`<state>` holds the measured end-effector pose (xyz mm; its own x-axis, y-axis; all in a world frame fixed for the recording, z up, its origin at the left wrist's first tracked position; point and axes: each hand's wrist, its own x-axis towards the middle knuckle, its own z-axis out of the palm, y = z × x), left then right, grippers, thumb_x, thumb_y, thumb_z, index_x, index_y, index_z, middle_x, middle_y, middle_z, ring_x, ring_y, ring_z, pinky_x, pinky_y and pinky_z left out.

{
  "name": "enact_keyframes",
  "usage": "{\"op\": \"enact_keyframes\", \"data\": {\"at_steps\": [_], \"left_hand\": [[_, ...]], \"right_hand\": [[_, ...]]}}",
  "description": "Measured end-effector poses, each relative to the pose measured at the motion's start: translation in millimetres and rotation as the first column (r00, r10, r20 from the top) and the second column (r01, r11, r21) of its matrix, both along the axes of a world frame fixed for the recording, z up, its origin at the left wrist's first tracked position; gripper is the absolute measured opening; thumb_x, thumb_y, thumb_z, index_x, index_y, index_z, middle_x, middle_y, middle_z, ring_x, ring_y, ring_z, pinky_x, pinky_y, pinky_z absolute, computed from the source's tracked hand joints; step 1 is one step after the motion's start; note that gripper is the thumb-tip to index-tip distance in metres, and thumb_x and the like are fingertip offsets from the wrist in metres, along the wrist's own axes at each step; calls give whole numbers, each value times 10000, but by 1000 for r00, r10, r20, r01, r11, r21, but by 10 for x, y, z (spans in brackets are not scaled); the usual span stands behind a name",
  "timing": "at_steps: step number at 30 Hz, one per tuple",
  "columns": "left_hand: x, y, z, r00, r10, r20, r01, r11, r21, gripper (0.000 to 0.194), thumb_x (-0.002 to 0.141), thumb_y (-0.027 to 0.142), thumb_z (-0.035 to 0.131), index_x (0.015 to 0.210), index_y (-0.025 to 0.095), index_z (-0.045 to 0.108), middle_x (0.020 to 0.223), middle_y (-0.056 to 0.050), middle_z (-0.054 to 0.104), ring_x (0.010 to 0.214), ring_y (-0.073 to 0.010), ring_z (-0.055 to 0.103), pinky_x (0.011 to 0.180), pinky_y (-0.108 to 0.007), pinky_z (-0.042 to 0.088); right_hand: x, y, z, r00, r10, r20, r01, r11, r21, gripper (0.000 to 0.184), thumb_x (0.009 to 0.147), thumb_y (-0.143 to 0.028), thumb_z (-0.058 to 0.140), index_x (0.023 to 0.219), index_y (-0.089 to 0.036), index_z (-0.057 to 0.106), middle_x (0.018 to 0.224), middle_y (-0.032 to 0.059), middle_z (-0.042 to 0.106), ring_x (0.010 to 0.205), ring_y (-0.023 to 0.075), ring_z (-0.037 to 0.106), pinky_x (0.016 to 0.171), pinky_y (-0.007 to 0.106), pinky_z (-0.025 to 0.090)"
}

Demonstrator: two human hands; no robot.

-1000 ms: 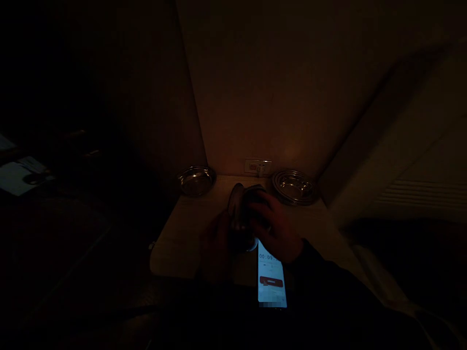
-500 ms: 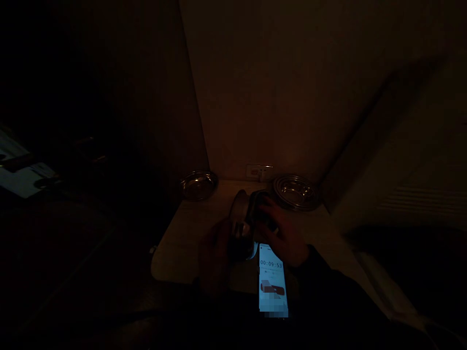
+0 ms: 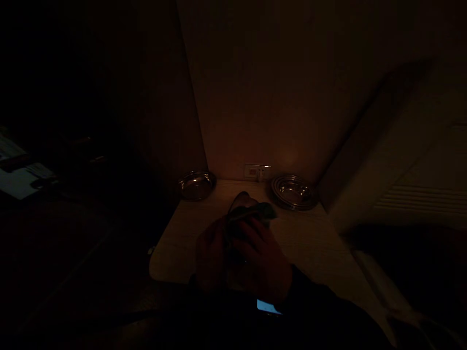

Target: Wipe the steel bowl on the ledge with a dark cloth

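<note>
The scene is very dark. My left hand [image 3: 209, 250] is closed on the left edge of a shiny metal dish [image 3: 243, 198], held tilted up above the table; most of it is hidden. Against the dish's face my right hand [image 3: 264, 253] presses a dark cloth [image 3: 260, 210], its fingers bent over it. A lit phone [image 3: 268, 307] shows only a strip of screen below my right wrist, the rest being covered by my hand and sleeve.
On the wooden table [image 3: 175, 248], one metal dish [image 3: 197, 186] stands at the back left and a stack of metal dishes [image 3: 293, 192] at the back right. A wall socket [image 3: 257, 171] with a plug is behind. Papers [image 3: 22, 175] lie far left.
My right hand with the cloth has moved left and down across the dish, and now covers most of the phone. The dish has turned so that less of its metal shows.
</note>
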<state>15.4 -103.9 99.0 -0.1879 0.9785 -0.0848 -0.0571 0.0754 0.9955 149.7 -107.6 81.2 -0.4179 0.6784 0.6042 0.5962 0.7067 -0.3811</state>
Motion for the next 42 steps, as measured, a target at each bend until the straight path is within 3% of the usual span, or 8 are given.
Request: {"op": "enact_keyframes", "data": {"at_steps": [7, 13, 18, 24, 29, 33, 36, 42], "left_hand": [[-36, -93, -7, 1000, -12, 13, 13, 999, -38, 371, 750, 448, 534, 864, 133, 691, 820, -58, 694, 745, -182, 617, 608, -224, 466], [-18, -78, -5, 998, 19, 55, -18, 1000, -21, 319, 749, 400, 535, 850, 142, 693, 827, -53, 695, 729, -172, 618, 621, -226, 474], [11, -154, 24, 1000, -2, 10, 2, 1000, -4, 316, 754, 411, 537, 802, 143, 697, 759, -46, 696, 696, -169, 622, 582, -212, 466], [-3, -125, 1, 999, 15, -45, -15, 1000, 4, 275, 752, 365, 541, 820, 150, 698, 802, -51, 699, 732, -178, 624, 636, -232, 467], [14, -83, -14, 999, -17, -41, 16, 1000, -16, 302, 765, 393, 516, 811, 154, 696, 783, -52, 699, 710, -176, 624, 615, -236, 466], [7, -84, 2, 995, 27, -97, -28, 1000, -3, 254, 753, 327, 522, 791, 147, 697, 778, -63, 699, 700, -177, 623, 626, -241, 466], [-22, -130, 18, 996, 15, -84, -18, 999, -29, 295, 736, 383, 545, 803, 139, 698, 771, -69, 697, 712, -196, 626, 601, -250, 469], [-155, -120, 118, 986, 162, -22, -160, 984, 78, 197, 699, 335, 587, 747, 174, 691, 741, -65, 677, 721, -211, 605, 602, -274, 464]], "right_hand": [[149, 309, 55, 961, -119, -252, 80, 984, -159, 299, 876, -258, 365, 1139, -201, 496, 1252, 125, 477, 1184, 224, 432, 970, 440, 374], [19, 55, 13, 999, 2, -54, -1, 1000, 19, 369, 781, -269, 517, 1147, -225, 512, 1301, 110, 434, 1244, 299, 325, 969, 521, 329], [124, 157, 8, 963, -111, -245, 79, 987, -136, 335, 863, -235, 374, 1185, -206, 463, 1301, 130, 420, 1218, 244, 388, 974, 474, 359], [99, 70, -33, 997, -8, -83, 8, 1000, -6, 379, 784, -269, 500, 1161, -229, 509, 1303, 112, 433, 1248, 297, 333, 969, 526, 339], [80, 36, -100, 982, -115, -148, 104, 991, -78, 371, 832, -242, 424, 1197, -202, 476, 1304, 137, 436, 1234, 273, 367, 965, 503, 357], [52, 29, -140, 997, 49, -53, -46, 998, 51, 400, 760, -296, 532, 1154, -228, 514, 1295, 116, 454, 1241, 307, 341, 957, 528, 343], [177, 240, -166, 954, -27, -298, -6, 994, -109, 333, 821, -318, 457, 1135, -225, 515, 1261, 98, 488, 1189, 256, 424, 951, 461, 379], [371, 476, -401, 681, -334, -651, -71, 855, -513, 359, 853, -395, 415, 1150, -207, 483, 1132, 59, 593, 1059, 223, 543, 886, 394, 450]]}}
